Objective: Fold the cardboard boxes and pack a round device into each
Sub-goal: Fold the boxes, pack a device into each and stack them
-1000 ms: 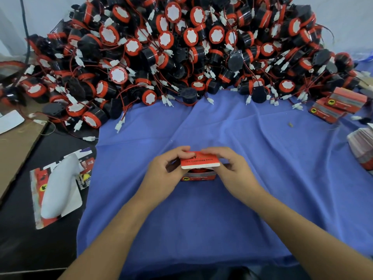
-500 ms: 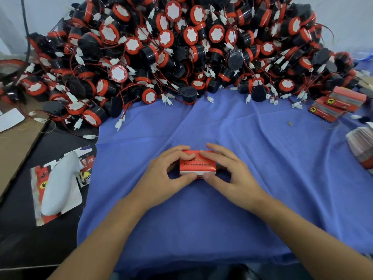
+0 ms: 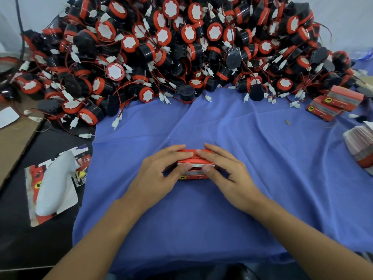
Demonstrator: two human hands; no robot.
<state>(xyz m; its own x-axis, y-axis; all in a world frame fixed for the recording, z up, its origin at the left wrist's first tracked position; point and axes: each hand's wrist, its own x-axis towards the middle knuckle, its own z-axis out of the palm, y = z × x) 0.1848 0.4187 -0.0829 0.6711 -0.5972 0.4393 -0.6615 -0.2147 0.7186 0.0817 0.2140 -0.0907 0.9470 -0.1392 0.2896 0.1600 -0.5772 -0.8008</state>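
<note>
Small red cardboard box on the blue-clothed counter, at 6 o'clock from the heap of round black-and-red devices. Left grip and right grip pinch it, fingers on top, thumbs in front. Judged light and crushable, so hold it by the edges.
</note>
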